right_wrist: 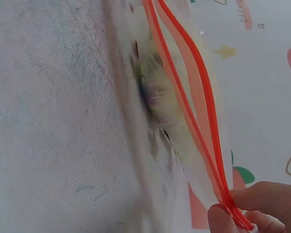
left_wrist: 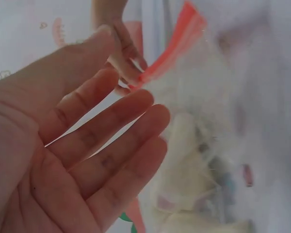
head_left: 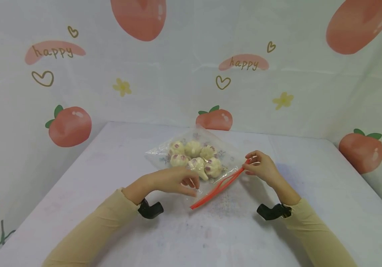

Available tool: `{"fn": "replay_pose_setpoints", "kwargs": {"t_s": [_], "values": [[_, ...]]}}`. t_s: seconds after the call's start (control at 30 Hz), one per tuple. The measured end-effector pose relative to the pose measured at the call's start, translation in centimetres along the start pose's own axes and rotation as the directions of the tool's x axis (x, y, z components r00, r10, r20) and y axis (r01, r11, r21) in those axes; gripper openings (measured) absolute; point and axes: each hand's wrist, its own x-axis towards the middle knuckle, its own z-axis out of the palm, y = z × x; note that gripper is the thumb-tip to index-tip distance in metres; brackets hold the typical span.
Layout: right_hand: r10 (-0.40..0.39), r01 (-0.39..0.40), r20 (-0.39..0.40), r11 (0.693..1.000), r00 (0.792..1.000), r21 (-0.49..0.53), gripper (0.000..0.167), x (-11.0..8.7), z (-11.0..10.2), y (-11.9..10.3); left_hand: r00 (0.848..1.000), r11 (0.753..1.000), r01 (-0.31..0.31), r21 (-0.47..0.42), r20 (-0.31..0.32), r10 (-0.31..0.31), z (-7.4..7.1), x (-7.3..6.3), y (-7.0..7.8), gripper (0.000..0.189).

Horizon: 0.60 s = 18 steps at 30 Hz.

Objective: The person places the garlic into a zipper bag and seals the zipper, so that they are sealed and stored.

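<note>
A clear zip bag [head_left: 164, 152] with a red zip strip [head_left: 215, 191] lies on the table, several garlic bulbs [head_left: 193, 148] inside it. Its mouth faces the person, and the two red strips part in the middle, as the right wrist view shows. At the far right end of the strip, my right hand [head_left: 262, 168] pinches the red edge between thumb and fingers. My left hand [head_left: 172, 180] hovers over the bag's near left part, close to the strip's other end. In the left wrist view its fingers [left_wrist: 121, 160] are relaxed and spread, with nothing between them.
The table [head_left: 137, 237] is covered with a white cloth. Behind it stands a white backdrop [head_left: 177, 66] printed with red fruit, hearts and flowers. A black wrist mount [head_left: 150, 209] sits on the left wrist, another black mount [head_left: 272, 212] on the right.
</note>
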Motion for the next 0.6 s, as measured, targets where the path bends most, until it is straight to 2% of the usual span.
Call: {"fn": "replay_pose_setpoints", "kwargs": {"t_s": [0.1, 0.3, 0.47, 0.6], "values": [[-0.006, 0.006, -0.003, 1.000, 1.000, -0.003, 0.043, -0.1, 0.0, -0.1, 0.997, 0.998, -0.041, 0.038, -0.067, 0.043, -0.7, 1.1, 0.6, 0.014], [-0.009, 0.008, 0.003, 0.999, 1.000, 0.044, 0.057, -0.2, 0.2, -0.5, 0.977, 0.988, -0.107, 0.110, -0.171, 0.125, -1.8, 4.0, 1.6, 0.012], [-0.019, 0.020, -0.015, 0.996, 1.000, 0.083, 0.067, -0.4, 0.3, -0.9, 0.957, 0.985, -0.139, 0.102, -0.240, 0.160, -2.7, 6.8, 2.0, 0.014], [-0.033, 0.036, -0.040, 0.996, 0.999, 0.086, 0.069, -0.4, 0.4, -1.1, 0.945, 0.984, -0.127, 0.122, -0.286, 0.157, -3.0, 8.6, 2.0, 0.016]]}}
